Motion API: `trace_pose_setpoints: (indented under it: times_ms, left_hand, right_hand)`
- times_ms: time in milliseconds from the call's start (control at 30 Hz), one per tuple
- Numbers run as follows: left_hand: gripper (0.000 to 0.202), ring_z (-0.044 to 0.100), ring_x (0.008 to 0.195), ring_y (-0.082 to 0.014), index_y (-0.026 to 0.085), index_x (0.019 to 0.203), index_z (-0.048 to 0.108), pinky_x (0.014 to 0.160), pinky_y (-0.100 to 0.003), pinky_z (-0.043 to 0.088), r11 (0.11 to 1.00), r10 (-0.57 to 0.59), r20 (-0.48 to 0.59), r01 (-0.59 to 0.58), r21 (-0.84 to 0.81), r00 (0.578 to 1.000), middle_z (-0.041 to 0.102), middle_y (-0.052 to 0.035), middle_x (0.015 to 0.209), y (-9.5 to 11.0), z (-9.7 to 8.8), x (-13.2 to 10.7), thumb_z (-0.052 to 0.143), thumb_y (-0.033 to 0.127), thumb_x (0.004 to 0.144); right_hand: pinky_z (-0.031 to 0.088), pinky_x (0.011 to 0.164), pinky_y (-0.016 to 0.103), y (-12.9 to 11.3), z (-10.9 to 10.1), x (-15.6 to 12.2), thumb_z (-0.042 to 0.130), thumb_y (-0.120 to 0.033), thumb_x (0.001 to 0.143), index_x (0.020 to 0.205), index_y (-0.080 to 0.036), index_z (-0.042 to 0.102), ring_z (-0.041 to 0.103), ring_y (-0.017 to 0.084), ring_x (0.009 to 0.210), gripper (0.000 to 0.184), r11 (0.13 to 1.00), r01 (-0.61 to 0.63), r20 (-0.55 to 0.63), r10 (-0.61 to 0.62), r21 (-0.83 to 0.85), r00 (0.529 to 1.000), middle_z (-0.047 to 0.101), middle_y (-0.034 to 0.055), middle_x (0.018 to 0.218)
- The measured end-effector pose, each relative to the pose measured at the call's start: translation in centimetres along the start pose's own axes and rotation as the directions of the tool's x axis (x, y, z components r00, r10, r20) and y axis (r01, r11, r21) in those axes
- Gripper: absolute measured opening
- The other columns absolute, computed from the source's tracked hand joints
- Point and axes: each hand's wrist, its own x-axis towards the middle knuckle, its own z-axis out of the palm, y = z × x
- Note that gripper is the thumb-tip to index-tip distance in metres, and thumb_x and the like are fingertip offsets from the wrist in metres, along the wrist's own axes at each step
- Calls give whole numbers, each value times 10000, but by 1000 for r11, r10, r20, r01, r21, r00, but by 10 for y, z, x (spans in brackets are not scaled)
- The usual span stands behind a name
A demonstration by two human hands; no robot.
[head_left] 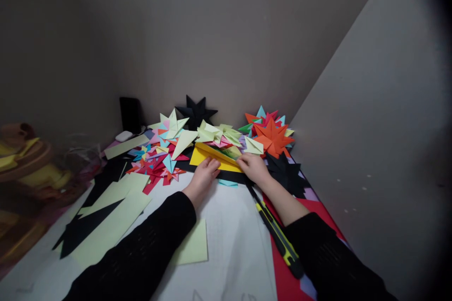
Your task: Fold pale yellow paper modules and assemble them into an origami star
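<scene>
A sheet of yellow paper (pixel 203 153), partly folded, lies across the middle of the table in front of the heap of paper pieces. My left hand (pixel 203 179) holds its lower edge, with the fingers curled on the paper. At its right end my right hand (pixel 254 169) pinches the upper flap, which stands slightly raised. Part of the sheet is hidden behind my fingers. Beside my right forearm lies a yellow and black box cutter (pixel 277 233).
Folded paper stars crowd the back, among them a black star (pixel 196 112) and an orange star (pixel 272 137). Pale green strips (pixel 113 225) lie at left, a pale green square (pixel 194 244) in front. A black phone (pixel 130 114) leans on the wall. Red paper (pixel 287 263) lies at right.
</scene>
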Motion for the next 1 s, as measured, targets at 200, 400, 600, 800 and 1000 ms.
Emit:
trace_pose_setpoints:
  times_ms: [200, 400, 600, 800, 1000]
  left_hand:
    - [191, 581, 837, -119, 163, 780, 582, 837, -270, 425, 999, -5, 65, 2, 40, 998, 601, -17, 811, -7, -9, 7, 715, 164, 642]
    - [162, 571, 808, -121, 156, 721, 562, 824, -268, 428, 999, -7, 47, 5, 45, 999, 590, -17, 766, -7, -7, 5, 695, 141, 631]
    - [163, 553, 756, -109, 160, 704, 564, 829, -276, 432, 1000, 6, 40, -7, 26, 999, 562, 2, 714, -5, -5, 3, 696, 125, 616]
    - [159, 553, 758, -110, 161, 736, 580, 824, -275, 431, 1000, 4, 30, -4, 25, 1000, 576, -4, 737, -3, -3, 0, 682, 114, 623]
    - [163, 570, 786, -127, 164, 747, 585, 847, -292, 426, 1000, 2, 38, -3, 20, 999, 603, -24, 768, -4, -4, 1, 685, 114, 629]
  right_hand:
    - [421, 701, 243, -1, 0, 1, 529, -213, 816, 748, -194, 700, 615, 179, 797, 185, 999, -6, 55, 8, -33, 998, 687, 40, 826]
    - [408, 674, 238, -4, -1, 2, 518, -223, 816, 739, -197, 700, 612, 174, 788, 199, 998, -40, 77, 44, -50, 996, 683, 33, 823]
    - [406, 665, 230, -1, 1, 2, 523, -230, 814, 754, -195, 708, 613, 166, 776, 198, 998, -25, 77, 30, -56, 997, 687, 29, 820]
    - [402, 642, 245, -5, -2, -1, 571, -303, 804, 764, -232, 724, 605, 179, 811, 173, 991, 10, 94, 3, -136, 996, 695, 15, 832]
    - [441, 706, 282, -8, -5, -3, 622, -337, 777, 846, -273, 727, 590, 219, 937, 141, 977, 74, 124, -50, -199, 991, 696, 9, 966]
